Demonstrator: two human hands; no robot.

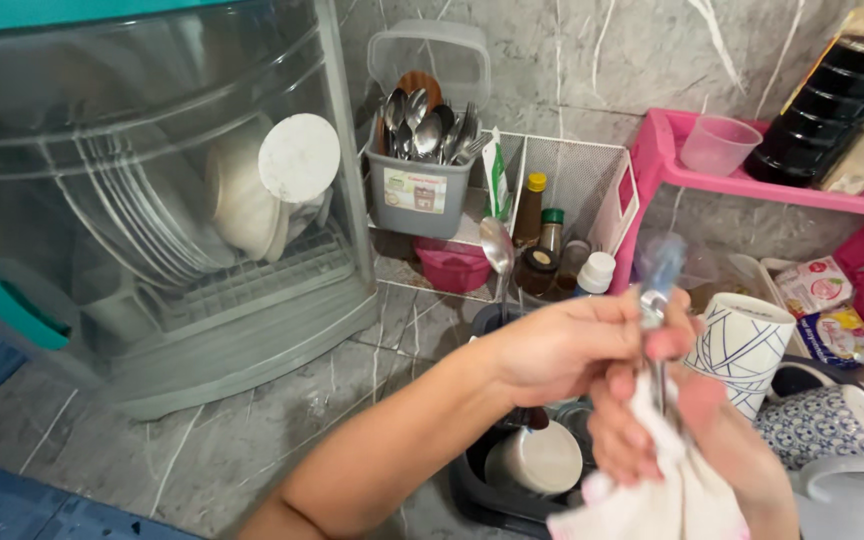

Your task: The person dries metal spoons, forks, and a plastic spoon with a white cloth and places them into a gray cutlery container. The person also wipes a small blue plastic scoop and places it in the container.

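Filling the left of the view, a clear-fronted dish cabinet (152, 200) with grey frame and teal handle stands on the counter (252, 440), with white plates (252, 190) racked upright inside. The counter is grey marble-look stone with white veins, and the wall behind has the same finish. At right, a pink shelf (672, 165) carries a clear cup (719, 144) and a dark bottle (827, 100). Between cabinet and shelf, a white wire basket (582, 180) holds small sauce bottles (542, 235), one with a yellow cap and one with a green cap. Beside it a grey cutlery bin (420, 195) bears a rectangular pale label with a small picture on its front and is stuffed with spoons (422, 120) and forks. Low at right stand a white mug (742, 345) with dark line patterns and a blue-dotted cup (812, 425); behind them lie two small flat packets (822, 310), white and pink with coloured print. A dark tub (512, 480) under the arms holds a white bowl (534, 458).

Both hands meet in the middle foreground, above the tub. The left hand (562, 345) is closed on a thin metal utensil (657, 290) with a bluish, blurred top; what kind it is I cannot tell. The right hand (652, 420) is wrapped round a white cloth (667, 490), pressing it to the utensil's lower shaft. A spoon (498, 250) rises just behind the left hand.
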